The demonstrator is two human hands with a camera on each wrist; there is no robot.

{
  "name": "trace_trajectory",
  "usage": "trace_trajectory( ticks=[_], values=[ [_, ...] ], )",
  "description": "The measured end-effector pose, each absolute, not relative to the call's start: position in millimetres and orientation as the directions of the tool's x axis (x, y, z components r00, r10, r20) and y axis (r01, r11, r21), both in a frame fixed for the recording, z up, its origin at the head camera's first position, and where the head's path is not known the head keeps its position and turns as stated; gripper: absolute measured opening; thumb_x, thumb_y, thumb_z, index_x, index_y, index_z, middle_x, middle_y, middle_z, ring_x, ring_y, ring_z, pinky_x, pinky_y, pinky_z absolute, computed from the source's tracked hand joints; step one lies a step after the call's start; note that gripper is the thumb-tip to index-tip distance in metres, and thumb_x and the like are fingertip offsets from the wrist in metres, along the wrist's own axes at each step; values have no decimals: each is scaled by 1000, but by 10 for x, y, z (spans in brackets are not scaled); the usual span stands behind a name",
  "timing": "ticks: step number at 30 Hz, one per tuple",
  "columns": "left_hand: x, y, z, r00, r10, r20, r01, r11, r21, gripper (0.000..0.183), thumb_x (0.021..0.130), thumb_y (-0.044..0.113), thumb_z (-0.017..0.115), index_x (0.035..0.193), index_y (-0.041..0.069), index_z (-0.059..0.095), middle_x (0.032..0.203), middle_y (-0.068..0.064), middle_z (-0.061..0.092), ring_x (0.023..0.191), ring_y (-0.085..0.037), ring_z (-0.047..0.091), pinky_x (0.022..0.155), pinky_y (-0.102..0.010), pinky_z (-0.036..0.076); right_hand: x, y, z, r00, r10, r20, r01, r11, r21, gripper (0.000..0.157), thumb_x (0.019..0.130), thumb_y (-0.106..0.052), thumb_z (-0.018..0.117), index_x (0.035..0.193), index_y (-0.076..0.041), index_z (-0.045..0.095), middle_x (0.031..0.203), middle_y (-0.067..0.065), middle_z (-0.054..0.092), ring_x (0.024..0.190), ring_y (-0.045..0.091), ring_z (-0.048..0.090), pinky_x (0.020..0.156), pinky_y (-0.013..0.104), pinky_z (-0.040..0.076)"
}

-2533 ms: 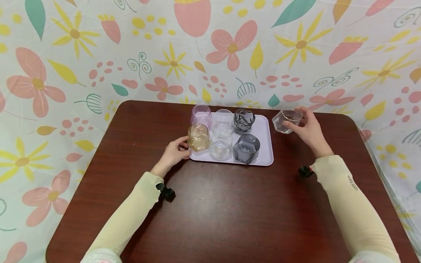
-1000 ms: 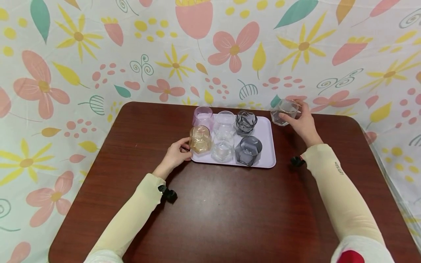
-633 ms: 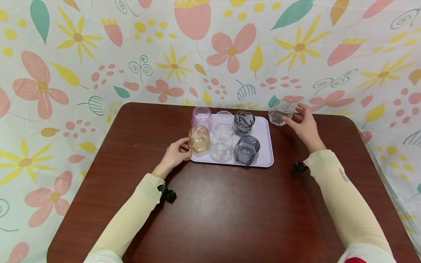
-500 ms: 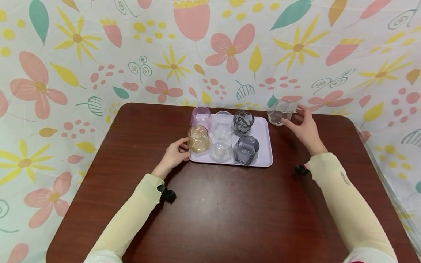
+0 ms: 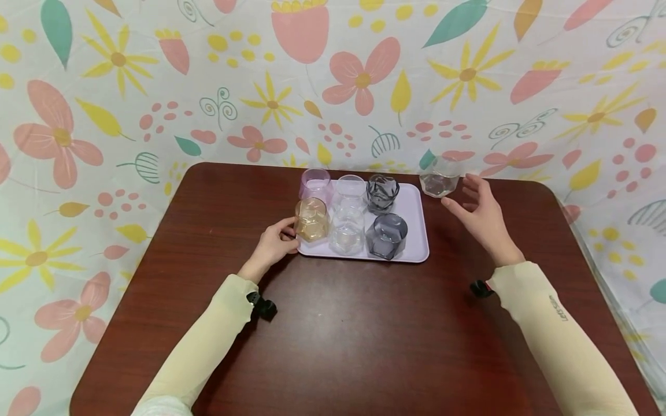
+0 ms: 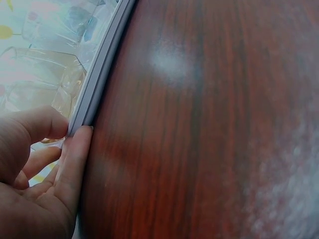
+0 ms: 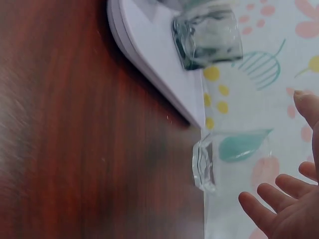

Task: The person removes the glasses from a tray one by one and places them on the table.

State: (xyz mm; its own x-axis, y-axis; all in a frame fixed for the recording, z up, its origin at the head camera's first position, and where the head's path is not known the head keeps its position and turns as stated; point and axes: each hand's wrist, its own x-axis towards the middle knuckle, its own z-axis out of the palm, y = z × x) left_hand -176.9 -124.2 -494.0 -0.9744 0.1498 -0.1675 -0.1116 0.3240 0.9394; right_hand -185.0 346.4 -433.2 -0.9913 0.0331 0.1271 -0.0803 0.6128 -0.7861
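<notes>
My left hand (image 5: 274,241) pinches the near left corner of the pale lilac tray (image 5: 418,237); in the left wrist view the thumb and a finger meet at its rim. Right beside that hand stands an amber glass (image 5: 312,221). Behind it is a pink glass (image 5: 315,186). Two clear glasses fill the middle of the tray, the front one (image 5: 347,232) faceted. Two smoky grey glasses (image 5: 387,237) stand to their right. Off the tray, a clear faceted glass (image 5: 439,180) stands upright at the table's far edge. My right hand (image 5: 484,219) is spread just beside it, holding nothing.
The dark brown wooden table (image 5: 364,335) has rounded corners. A floral cloth (image 5: 208,75) hangs right behind its far edge, close to the clear glass off the tray. That glass stands a little beyond the tray's far right corner.
My right hand has set the clear glass down at the far edge, let go of it and drawn back slightly toward me. My left hand has stayed at the tray's corner.
</notes>
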Motion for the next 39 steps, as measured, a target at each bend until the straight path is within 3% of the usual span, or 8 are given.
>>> trace_trajectory(
  ticks=[24,39],
  values=[
    [-1771,-1244,-4964,-974,154,-164,-110,306,946,66,83,-10,64,148,-5,52,110,-22,64,76,-10,60,68,-25,65,-1357,2829,-4268,-945,-200,259,-326,644,-692,80,90,-16,82,156,-4,38,156,19,46,138,40,48,104,64,50],
    [-1757,-1242,-4935,-973,147,-177,-122,323,939,66,84,-10,64,148,-1,54,113,-22,64,78,-11,60,69,-25,65,-1312,2469,-4444,-929,-297,219,-362,617,-699,84,88,-21,84,156,-3,38,156,22,45,139,40,48,103,60,52]
  ],
)
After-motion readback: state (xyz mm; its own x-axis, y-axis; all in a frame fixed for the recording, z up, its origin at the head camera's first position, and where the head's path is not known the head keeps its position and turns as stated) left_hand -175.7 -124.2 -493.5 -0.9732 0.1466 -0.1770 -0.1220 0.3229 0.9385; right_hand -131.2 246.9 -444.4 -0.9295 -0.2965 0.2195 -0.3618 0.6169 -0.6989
